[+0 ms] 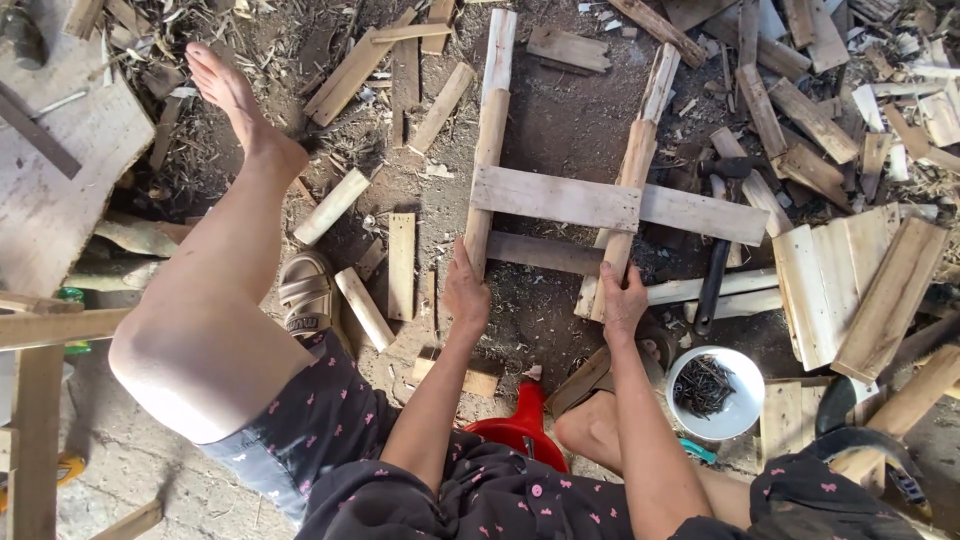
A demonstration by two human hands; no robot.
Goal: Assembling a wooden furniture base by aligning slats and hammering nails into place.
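Head view: wooden frame (560,200) lies flat on the dirt floor (545,120), just ahead of the red stool (525,425). Left hand (466,295) is closed round the near end of the left rail (487,150); right hand (622,300) is closed round the near end of the right rail (632,185). Frame is judged light and stiff, rough-sawn, splintery, joints possibly loose. Best taken at the rail ends, as gripped. White bowl of nails (714,392) sits right of the stool, hammer (715,265) beside the frame

A bowl of nails (715,392) sits right of the wooden frame (560,200), hammer (716,270) between them.
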